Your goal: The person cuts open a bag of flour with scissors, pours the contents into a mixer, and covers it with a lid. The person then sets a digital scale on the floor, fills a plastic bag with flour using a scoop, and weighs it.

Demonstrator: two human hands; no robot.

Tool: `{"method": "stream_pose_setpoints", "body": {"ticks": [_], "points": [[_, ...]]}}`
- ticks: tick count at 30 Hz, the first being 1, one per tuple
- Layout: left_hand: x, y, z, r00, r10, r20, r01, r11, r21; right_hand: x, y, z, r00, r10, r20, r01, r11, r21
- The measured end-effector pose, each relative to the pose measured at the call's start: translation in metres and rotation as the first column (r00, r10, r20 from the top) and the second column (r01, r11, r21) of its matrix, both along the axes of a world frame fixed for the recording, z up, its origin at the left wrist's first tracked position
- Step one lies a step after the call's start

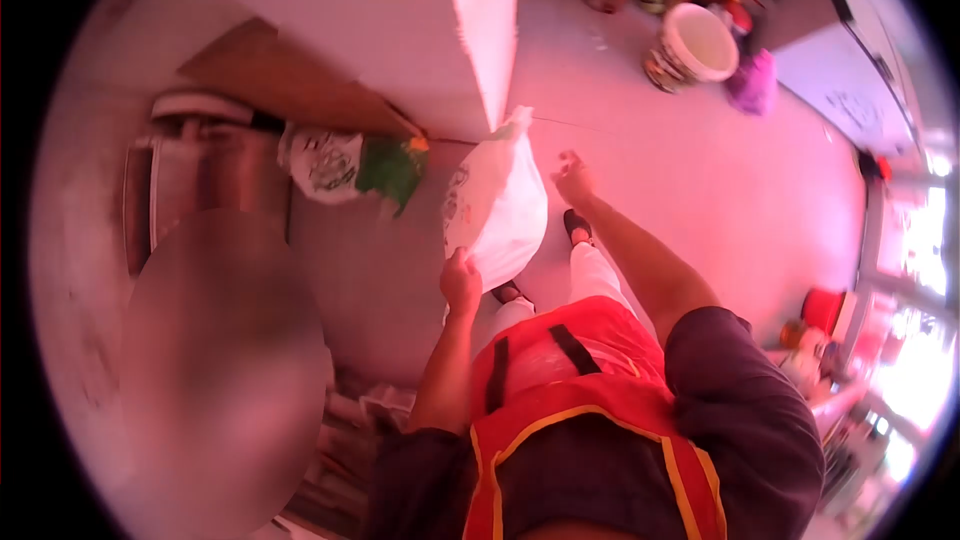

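A white bag (503, 205) with dark print on its side hangs upright in front of me, bulging as if filled. My left hand (461, 283) grips its lower near edge, fingers closed on the material. To the right of the bag, my right hand (573, 180) is apart from it, holding nothing that I can see. Its fingers are loosely bent and spread, somewhat blurred. The bag's upper end is gathered into a narrow tip near the corner of a white wall.
A white and green printed sack (350, 168) lies left by the wall base. Farther off stand a patterned bucket (697, 45) and a pink bag (755, 82). A white chest-like unit (845, 90) is at the right. A blurred round shape (225, 370) fills the lower left.
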State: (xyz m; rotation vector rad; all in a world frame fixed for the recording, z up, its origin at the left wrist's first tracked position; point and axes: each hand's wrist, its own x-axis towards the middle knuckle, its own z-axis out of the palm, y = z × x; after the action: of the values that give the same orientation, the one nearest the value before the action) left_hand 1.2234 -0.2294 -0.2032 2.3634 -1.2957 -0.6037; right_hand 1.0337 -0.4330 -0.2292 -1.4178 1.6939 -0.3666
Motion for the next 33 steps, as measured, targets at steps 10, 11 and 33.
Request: {"method": "stream_pose_setpoints", "body": {"ticks": [10, 11, 33], "points": [[-0.037, 0.003, 0.023, 0.968, 0.249, -0.041, -0.252, 0.962, -0.108, 0.031, -0.098, 0.038, 0.520, 0.682, -0.515, -0.854, 0.399, -0.334], [-0.037, 0.004, 0.021, 0.965, 0.260, -0.047, -0.263, 0.959, -0.103, 0.031, -0.108, 0.033, 0.511, 0.723, -0.465, -0.852, 0.355, -0.384], [-0.041, 0.003, 0.021, 0.945, 0.322, -0.064, -0.327, 0.940, -0.095, 0.048, -0.125, 0.026, 0.824, 0.078, 0.561, -0.304, 0.897, 0.322]]}}
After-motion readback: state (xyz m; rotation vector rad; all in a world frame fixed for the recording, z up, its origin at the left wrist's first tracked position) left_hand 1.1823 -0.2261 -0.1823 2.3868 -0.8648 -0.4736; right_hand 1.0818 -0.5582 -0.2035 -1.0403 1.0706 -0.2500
